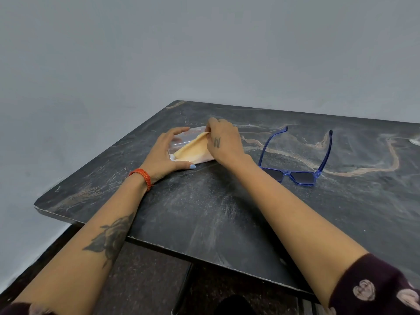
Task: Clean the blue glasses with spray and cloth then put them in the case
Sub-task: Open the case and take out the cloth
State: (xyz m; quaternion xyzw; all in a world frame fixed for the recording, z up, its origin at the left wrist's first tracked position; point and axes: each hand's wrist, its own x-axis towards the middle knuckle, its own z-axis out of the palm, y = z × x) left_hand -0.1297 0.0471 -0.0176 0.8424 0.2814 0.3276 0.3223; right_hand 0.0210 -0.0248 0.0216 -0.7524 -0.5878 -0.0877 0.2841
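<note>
A clear glasses case lies open on the dark marble table, left of centre. My left hand grips its left end, fingers behind and thumb in front. A pale yellow cloth lies in the case. My right hand pinches the cloth's upper corner and lifts it a little. The blue glasses rest to the right of my right wrist, lenses toward me, arms open and pointing away. No spray bottle is in view.
A small pale object shows at the right edge of the frame. The table's left corner and front edge lie near my forearms, with dark floor tiles below. A grey wall stands behind.
</note>
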